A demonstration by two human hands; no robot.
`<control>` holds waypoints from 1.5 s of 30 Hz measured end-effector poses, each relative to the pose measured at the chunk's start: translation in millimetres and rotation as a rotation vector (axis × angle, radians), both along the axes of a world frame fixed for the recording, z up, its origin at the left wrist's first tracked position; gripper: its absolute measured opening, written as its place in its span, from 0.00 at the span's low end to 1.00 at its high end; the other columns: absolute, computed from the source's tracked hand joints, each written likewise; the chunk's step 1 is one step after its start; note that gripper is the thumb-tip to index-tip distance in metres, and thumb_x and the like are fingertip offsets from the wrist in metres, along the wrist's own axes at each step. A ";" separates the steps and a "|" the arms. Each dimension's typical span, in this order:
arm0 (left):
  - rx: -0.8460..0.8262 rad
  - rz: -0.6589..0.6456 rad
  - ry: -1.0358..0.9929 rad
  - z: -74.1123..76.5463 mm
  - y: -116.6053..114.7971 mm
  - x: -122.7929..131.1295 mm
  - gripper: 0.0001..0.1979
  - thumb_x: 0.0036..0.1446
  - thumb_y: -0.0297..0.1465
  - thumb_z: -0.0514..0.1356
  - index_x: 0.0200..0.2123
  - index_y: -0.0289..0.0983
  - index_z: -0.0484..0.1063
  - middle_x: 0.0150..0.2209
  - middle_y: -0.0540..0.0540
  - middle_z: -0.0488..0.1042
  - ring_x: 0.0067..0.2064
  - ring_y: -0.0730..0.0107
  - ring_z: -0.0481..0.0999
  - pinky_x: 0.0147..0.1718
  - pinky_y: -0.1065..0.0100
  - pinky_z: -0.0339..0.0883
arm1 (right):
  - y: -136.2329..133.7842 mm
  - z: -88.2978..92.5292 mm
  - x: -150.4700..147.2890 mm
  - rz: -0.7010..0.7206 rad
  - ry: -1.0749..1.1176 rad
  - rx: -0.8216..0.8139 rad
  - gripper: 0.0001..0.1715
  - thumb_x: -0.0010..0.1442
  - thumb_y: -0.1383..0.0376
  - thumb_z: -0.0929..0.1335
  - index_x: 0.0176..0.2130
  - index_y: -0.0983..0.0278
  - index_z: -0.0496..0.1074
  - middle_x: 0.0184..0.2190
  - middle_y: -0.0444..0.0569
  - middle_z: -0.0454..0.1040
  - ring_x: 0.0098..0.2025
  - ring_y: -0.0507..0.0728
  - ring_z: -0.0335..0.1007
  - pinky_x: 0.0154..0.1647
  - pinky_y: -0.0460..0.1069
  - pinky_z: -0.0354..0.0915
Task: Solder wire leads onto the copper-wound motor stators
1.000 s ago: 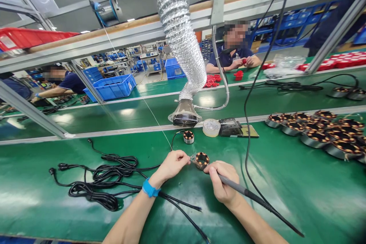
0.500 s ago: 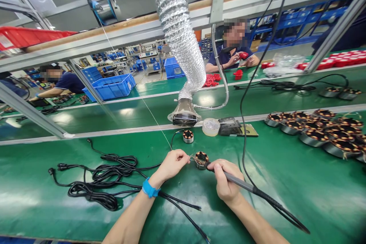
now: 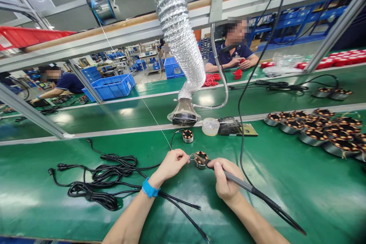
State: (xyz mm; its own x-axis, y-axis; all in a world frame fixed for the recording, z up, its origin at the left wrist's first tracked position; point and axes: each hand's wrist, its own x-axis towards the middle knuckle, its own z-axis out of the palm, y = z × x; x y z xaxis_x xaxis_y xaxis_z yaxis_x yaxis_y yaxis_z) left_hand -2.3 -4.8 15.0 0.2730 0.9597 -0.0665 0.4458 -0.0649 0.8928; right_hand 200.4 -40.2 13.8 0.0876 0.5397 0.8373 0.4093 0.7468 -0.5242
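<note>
My right hand (image 3: 228, 181) is closed around the grey handle of a soldering iron (image 3: 240, 181), whose tip points left over a copper-wound motor stator (image 3: 201, 161). Just left of that stator, my left hand (image 3: 175, 164) is closed in a pinch at the end of thin solder wire (image 3: 156, 120), which runs down from a spool (image 3: 106, 9) on the shelf. Fine leads show between the left fingertips and the iron's tip; which of them the fingers grip is too small to tell. Black cables (image 3: 105, 175) lie under and beside my left forearm.
A fume extraction hose (image 3: 183, 38) hangs above the far edge. Behind my hands sit another stator (image 3: 188, 136), a clear round tub (image 3: 211, 126) and a dark flat plate (image 3: 230, 126). Many stators (image 3: 323, 129) crowd the right. A co-worker (image 3: 234, 49) sits across the belt.
The soldering iron and both my hands stay nearly in place. On the belt behind, the cable and stators at right have shifted left. The co-worker's hands with a red part are lower.
</note>
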 end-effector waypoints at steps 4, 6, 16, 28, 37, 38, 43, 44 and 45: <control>0.014 0.000 0.004 -1.2 0.2 0.2 0.17 0.61 0.42 0.58 0.28 0.35 0.75 0.26 0.51 0.70 0.28 0.72 0.64 0.30 0.69 0.56 | 2.9 0.7 -1.2 -0.040 -0.008 -0.007 0.14 0.68 0.72 0.63 0.33 0.63 0.75 0.25 0.44 0.78 0.26 0.52 0.77 0.27 0.46 0.69; 0.040 0.001 0.006 -2.4 0.1 0.3 0.18 0.61 0.42 0.58 0.27 0.35 0.75 0.27 0.50 0.71 0.29 0.72 0.65 0.30 0.69 0.56 | 3.5 0.6 -1.8 -0.047 -0.012 -0.004 0.13 0.68 0.72 0.64 0.35 0.63 0.76 0.26 0.45 0.79 0.27 0.52 0.78 0.28 0.46 0.69; -0.135 -0.016 -0.153 2.7 3.3 -8.1 0.17 0.52 0.43 0.68 0.31 0.34 0.73 0.26 0.52 0.69 0.26 0.76 0.63 0.26 0.72 0.55 | 5.1 -1.1 -1.8 -0.060 -0.046 0.010 0.13 0.68 0.71 0.64 0.35 0.62 0.76 0.27 0.45 0.81 0.28 0.53 0.80 0.30 0.47 0.71; -0.399 0.181 -0.458 -9.4 4.1 8.6 0.31 0.32 0.51 0.78 0.31 0.32 0.77 0.16 0.61 0.56 0.18 0.84 0.44 0.19 0.69 0.31 | 1.6 1.0 -1.5 -0.067 -0.037 0.009 0.13 0.68 0.71 0.63 0.35 0.62 0.76 0.28 0.46 0.82 0.28 0.55 0.81 0.29 0.49 0.72; -0.388 0.148 -0.425 -9.8 2.6 7.8 0.34 0.34 0.55 0.77 0.33 0.31 0.78 0.17 0.61 0.53 0.19 0.83 0.43 0.21 0.69 0.32 | 2.1 2.6 -2.3 -0.046 -0.059 0.027 0.12 0.67 0.72 0.64 0.35 0.62 0.76 0.27 0.45 0.81 0.27 0.54 0.80 0.29 0.48 0.71; -0.391 0.128 -0.428 -9.1 2.9 6.3 0.33 0.36 0.56 0.76 0.31 0.32 0.77 0.17 0.62 0.52 0.20 0.83 0.42 0.21 0.69 0.31 | 2.6 1.5 -2.2 -0.044 -0.063 0.032 0.12 0.67 0.72 0.64 0.36 0.62 0.76 0.28 0.45 0.81 0.27 0.54 0.80 0.29 0.48 0.71; -0.301 0.040 -0.343 -6.0 2.8 0.1 0.30 0.48 0.58 0.69 0.27 0.35 0.72 0.19 0.60 0.52 0.21 0.81 0.44 0.20 0.68 0.33 | 8.2 -6.0 -4.3 -0.013 -0.119 0.059 0.11 0.66 0.75 0.66 0.42 0.62 0.76 0.31 0.45 0.82 0.29 0.54 0.79 0.32 0.48 0.71; -0.274 0.030 -0.307 -5.9 2.5 -0.5 0.30 0.50 0.58 0.68 0.28 0.34 0.73 0.19 0.59 0.53 0.21 0.81 0.45 0.20 0.68 0.34 | 9.8 -7.8 -5.7 -0.005 -0.149 0.063 0.12 0.66 0.74 0.67 0.44 0.61 0.76 0.32 0.46 0.81 0.29 0.54 0.78 0.32 0.48 0.72; -0.251 0.025 -0.273 -6.1 2.2 -0.8 0.30 0.51 0.58 0.67 0.29 0.34 0.73 0.19 0.59 0.53 0.21 0.80 0.46 0.20 0.68 0.36 | 11.5 -10.0 -7.3 -0.005 -0.185 0.066 0.12 0.66 0.73 0.67 0.46 0.61 0.76 0.33 0.46 0.81 0.30 0.54 0.78 0.32 0.48 0.72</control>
State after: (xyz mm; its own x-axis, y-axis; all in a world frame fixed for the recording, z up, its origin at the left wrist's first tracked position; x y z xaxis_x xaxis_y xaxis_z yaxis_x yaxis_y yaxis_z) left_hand -3.1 -2.7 8.9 0.2896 0.9295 -0.2284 0.1874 0.1790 0.9658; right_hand 193.1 -28.8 3.9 -0.0681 0.4827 0.8731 0.4977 0.7749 -0.3895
